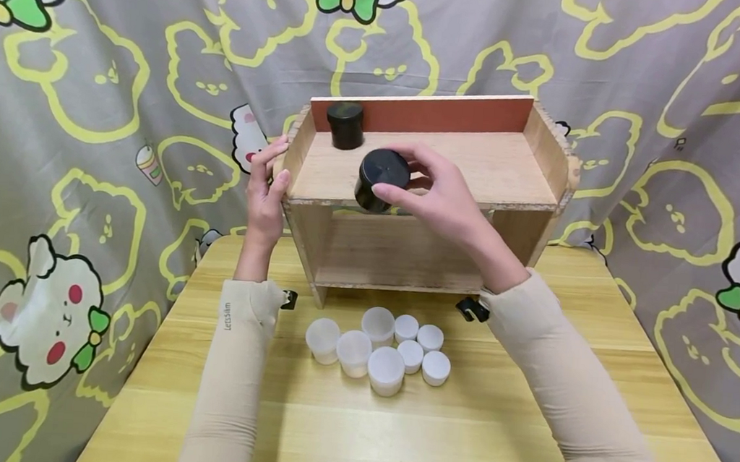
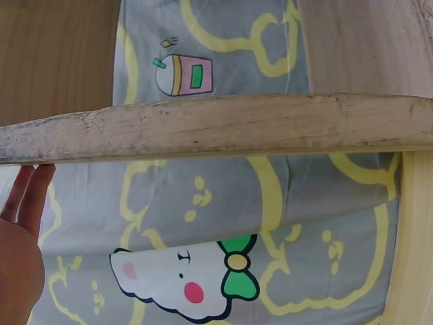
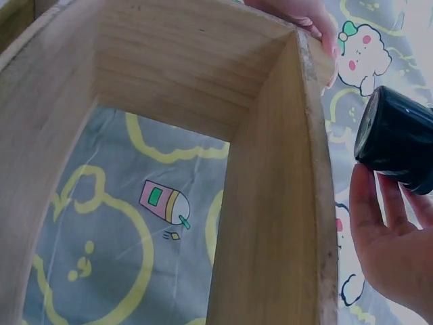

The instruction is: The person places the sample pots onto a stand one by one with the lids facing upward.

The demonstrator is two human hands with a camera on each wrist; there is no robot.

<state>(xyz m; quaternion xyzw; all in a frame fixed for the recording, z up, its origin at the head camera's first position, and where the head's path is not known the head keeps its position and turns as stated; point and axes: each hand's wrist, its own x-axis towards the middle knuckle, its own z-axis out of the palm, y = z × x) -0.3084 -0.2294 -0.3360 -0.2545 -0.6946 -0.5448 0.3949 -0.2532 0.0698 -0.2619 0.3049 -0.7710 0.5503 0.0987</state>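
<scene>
My right hand (image 1: 441, 189) grips a black lidded jar (image 1: 384, 170) between thumb and fingers, above the front edge of a wooden shelf (image 1: 467, 162). The right wrist view shows the same black jar (image 3: 399, 139) at the right edge, fingers against it. On the shelf's top board, near its left back corner, stands another black jar (image 1: 345, 126). My left hand (image 1: 265, 197) rests on the left side panel of the shelf, thumb toward the front. In the left wrist view only some fingers (image 2: 35, 196) show, touching the wooden edge.
Several white lidded jars (image 1: 387, 369) stand grouped on the wooden table (image 1: 353, 440) in front of the shelf. A red-brown back strip (image 1: 444, 119) and raised side panels border the top board. A patterned curtain (image 1: 161, 62) hangs behind and at both sides.
</scene>
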